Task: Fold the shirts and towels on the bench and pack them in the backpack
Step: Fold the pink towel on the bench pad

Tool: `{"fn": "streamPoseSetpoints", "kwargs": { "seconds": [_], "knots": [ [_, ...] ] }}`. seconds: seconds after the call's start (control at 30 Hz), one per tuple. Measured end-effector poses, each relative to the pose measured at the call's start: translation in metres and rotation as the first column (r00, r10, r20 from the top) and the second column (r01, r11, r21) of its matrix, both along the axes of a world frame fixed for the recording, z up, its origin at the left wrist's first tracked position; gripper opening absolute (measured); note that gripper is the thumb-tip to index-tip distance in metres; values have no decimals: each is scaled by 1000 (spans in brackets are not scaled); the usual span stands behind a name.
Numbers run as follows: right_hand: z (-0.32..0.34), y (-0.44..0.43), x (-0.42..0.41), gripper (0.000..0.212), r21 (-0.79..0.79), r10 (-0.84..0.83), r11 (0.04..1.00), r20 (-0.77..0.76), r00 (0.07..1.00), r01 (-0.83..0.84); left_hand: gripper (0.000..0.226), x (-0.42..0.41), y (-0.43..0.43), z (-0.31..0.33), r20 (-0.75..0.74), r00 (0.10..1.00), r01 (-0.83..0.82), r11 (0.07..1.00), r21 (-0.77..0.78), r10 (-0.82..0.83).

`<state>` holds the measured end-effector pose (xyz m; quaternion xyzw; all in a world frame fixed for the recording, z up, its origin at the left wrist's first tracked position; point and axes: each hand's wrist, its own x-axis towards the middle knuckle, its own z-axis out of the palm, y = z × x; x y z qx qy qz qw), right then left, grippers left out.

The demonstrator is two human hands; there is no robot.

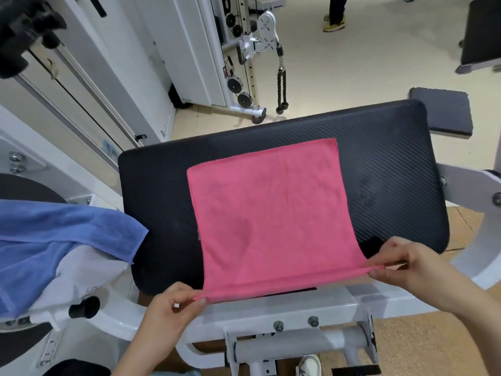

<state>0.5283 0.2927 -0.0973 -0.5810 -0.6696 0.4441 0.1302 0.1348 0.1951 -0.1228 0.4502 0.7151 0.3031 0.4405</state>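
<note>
A pink towel lies spread flat on the black padded bench, its far edge near the middle of the pad. My left hand pinches the towel's near left corner. My right hand pinches the near right corner, and the near edge is pulled taut between them, just off the bench's front edge. A blue towel lies draped over a white garment to the left of the bench. No backpack is in view.
The bench's white metal frame runs below my hands. A white cable machine with pulleys stands beyond the bench. A small dark pad sits at the far right. A person's legs show at the far top.
</note>
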Motion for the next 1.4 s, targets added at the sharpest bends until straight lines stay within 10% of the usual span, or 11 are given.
{"fn": "streamPoseSetpoints", "kwargs": {
  "seconds": [0.3, 1.0, 1.4],
  "knots": [
    [33, 63, -57, 12, -155, -414, 896, -629, 658, 415, 16, 10, 84, 61, 134, 952, -303, 906, 296, 275],
    [17, 144, -104, 15, 548, -375, 749, -113, 920, 373, 22, 7, 174, 33, -93, 812, -468, 738, 486, 576],
    [14, 148, -120, 27, 637, -430, 741, 211, 878, 211, 24, 11, 174, 40, -505, 684, -91, 747, 658, 528]
  ]
}}
